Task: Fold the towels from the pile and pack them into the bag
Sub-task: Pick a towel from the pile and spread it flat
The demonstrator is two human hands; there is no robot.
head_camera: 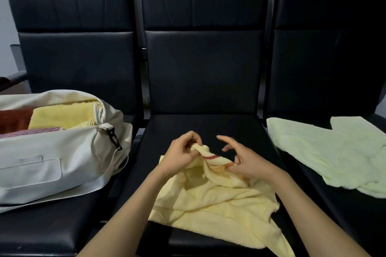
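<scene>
On the middle seat (208,125) of a row of black padded chairs, towards its front edge, a yellow towel (208,200) lies crumpled, one corner spilling over the front. The left hand (181,154) pinches a raised hem of it between thumb and curled fingers. The right hand (248,160) pinches the same hem a little further along with thumb and one finger, its other fingers fanned loosely above. A short red stripe (211,157) runs along the cloth between the two grips.

The bag (52,162), pale and unzipped, lies on the left seat with a folded yellow towel (62,115) and other folded pieces showing in its mouth. A green towel (334,152) lies unfolded on the right seat.

The step in hand looks like finding the edge of the towel before folding; no fold is made yet. Next, the hands probably need to slide apart along the hem to its two corners, lift and shake the cloth flat, then lay it on the seat. The soft pile will sag and bunch, so the corners need a firm pinch.
</scene>
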